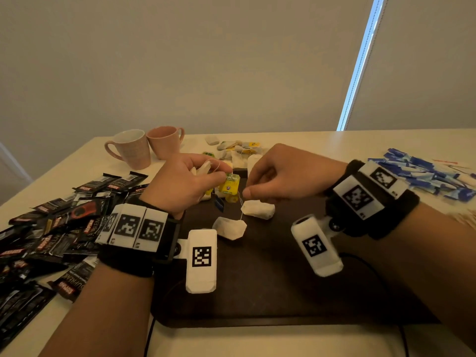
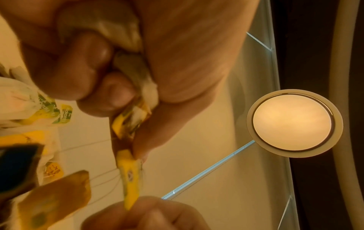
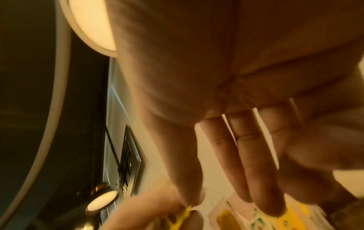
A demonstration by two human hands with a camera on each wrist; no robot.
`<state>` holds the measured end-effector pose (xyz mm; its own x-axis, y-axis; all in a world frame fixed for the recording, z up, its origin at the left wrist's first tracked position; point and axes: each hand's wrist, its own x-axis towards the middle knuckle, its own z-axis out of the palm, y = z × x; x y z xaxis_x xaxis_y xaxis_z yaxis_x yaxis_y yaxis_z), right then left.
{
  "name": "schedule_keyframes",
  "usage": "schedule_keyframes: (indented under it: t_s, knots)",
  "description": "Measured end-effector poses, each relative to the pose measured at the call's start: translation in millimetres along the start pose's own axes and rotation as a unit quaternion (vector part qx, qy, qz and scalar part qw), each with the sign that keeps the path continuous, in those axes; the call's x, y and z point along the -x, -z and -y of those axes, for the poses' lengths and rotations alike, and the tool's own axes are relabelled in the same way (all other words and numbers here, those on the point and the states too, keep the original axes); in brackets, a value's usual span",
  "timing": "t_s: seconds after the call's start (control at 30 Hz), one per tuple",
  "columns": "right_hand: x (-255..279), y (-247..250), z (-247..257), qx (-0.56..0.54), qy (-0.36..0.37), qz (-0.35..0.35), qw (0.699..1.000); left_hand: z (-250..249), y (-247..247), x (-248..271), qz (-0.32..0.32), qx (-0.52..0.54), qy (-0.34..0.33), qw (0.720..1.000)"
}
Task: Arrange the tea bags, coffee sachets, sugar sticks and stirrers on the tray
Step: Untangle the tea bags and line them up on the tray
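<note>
Above the dark tray (image 1: 270, 284), my left hand (image 1: 223, 173) grips a bunch of white tea bags (image 2: 122, 29) in its curled fingers and pinches their yellow tags (image 1: 228, 185). My right hand (image 1: 247, 193) pinches a yellow tag (image 2: 129, 175) and a thin string just to the right of the bunch. One tea bag (image 1: 258, 209) hangs right under the right fingers. A second tea bag (image 1: 230, 228) is lower, on or just above the tray, with its string running up. More tea bags (image 1: 239, 148) lie in a heap beyond the tray.
Black coffee sachets (image 1: 51, 228) are piled on the table left of the tray. Blue sugar sticks (image 1: 425, 173) lie at the right, with pale wooden stirrers (image 1: 463, 217) near them. Two pink mugs (image 1: 144, 148) stand at the back left. A black cable (image 1: 149, 338) runs past the tray's front.
</note>
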<state>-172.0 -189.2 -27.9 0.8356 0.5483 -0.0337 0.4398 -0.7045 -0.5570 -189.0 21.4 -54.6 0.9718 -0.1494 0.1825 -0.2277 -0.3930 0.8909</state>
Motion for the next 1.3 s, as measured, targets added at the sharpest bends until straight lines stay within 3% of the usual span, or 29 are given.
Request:
schedule_keyframes:
  t_s: [0.2, 0.37, 0.67, 1.1, 1.3]
  knots:
    - [5.8, -13.8, 1.5, -0.191, -0.014, -0.037, 0.981, -0.7, -8.0, 1.5, 0.001, -0.007, -0.035, 0.999]
    - [14.9, -13.8, -5.6, -0.245, -0.042, -0.064, 0.967, -0.3, -5.5, 1.5, -0.005, -0.020, -0.030, 0.999]
    - [25.1, -17.5, -16.3, -0.160, -0.073, -0.001, 0.984, -2.8, -7.2, 1.3, -0.008, -0.074, -0.010, 0.997]
    - [18.7, -24.4, -10.6, -0.126, -0.028, 0.056, 0.990, -2.9, -8.7, 2.0, 0.005, -0.072, -0.032, 0.997]
    - [16.1, -21.6, -11.5, -0.080, 0.002, 0.047, 0.996, -4.0, -7.9, 2.1, 0.008, -0.075, -0.043, 0.996]
